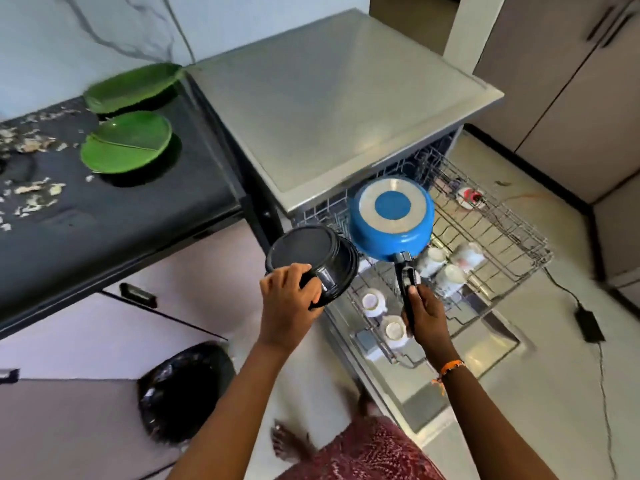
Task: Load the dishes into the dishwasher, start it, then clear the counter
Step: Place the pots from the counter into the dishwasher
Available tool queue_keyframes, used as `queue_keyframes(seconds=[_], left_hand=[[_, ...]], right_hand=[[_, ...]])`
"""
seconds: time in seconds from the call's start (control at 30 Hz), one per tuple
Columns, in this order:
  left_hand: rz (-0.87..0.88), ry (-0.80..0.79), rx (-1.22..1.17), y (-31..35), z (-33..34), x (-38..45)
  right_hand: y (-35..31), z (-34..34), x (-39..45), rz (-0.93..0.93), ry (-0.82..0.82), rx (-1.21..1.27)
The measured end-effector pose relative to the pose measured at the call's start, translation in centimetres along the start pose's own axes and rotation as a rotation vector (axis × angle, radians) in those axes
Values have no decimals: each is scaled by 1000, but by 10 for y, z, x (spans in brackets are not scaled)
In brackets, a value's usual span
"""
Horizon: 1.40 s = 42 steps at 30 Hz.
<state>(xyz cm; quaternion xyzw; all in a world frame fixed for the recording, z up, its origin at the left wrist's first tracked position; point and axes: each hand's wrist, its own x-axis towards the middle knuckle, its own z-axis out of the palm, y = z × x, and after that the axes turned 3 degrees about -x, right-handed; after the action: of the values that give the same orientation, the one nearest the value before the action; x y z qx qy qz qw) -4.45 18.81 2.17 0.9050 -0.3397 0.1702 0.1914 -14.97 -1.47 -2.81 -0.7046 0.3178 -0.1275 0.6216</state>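
Blue pan [391,220] upturned, black bowl [313,259] tilted, above pulled-out rack [502,237].

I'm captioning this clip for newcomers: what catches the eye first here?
The bright blue saucepan, held bottom-up by its black handle in the right hand over the pulled-out wire dishwasher rack. Beside it, the left hand grips an upturned black bowl. Two green leaf-shaped plates lie on the dark counter, far left.

The blue pan [391,220] has a shiny metal bottom. The black bowl [313,261] looks glossy. The wire rack [502,237] is metal. The dishwasher top [329,109] is smooth, dull metal.
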Motion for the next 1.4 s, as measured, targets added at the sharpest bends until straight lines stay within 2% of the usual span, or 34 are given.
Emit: queue_keyframes(seconds=[0.17, 0.3, 0.47, 0.77, 0.93, 1.1, 1.2, 1.27, 1.33, 1.4], left_hand=[[-183, -113, 34, 17, 40, 3], [-336, -153, 68, 20, 65, 2], [-433, -133, 94, 23, 82, 9], [-378, -27, 58, 16, 97, 31], [-332, -44, 87, 14, 106, 30], [-296, -82, 53, 18, 108, 38], [-241, -92, 9, 22, 113, 47], [-195, -90, -18, 22, 118, 52], [-133, -66, -23, 23, 123, 57], [-66, -43, -16, 26, 130, 63]], right_hand=[[43, -21, 47, 83, -40, -256], [61, -12, 94, 73, -164, -530], [79, 21, 153, 38, -296, -620], [104, 77, 193, 56, -396, -699], [112, 85, 202, 110, -439, -709], [109, 80, 209, 187, -474, -832], [106, 71, 207, 158, -491, -767], [98, 62, 204, 139, -409, -601], [84, 49, 201, 231, -296, -300], [70, 34, 197, 474, -297, 120]])
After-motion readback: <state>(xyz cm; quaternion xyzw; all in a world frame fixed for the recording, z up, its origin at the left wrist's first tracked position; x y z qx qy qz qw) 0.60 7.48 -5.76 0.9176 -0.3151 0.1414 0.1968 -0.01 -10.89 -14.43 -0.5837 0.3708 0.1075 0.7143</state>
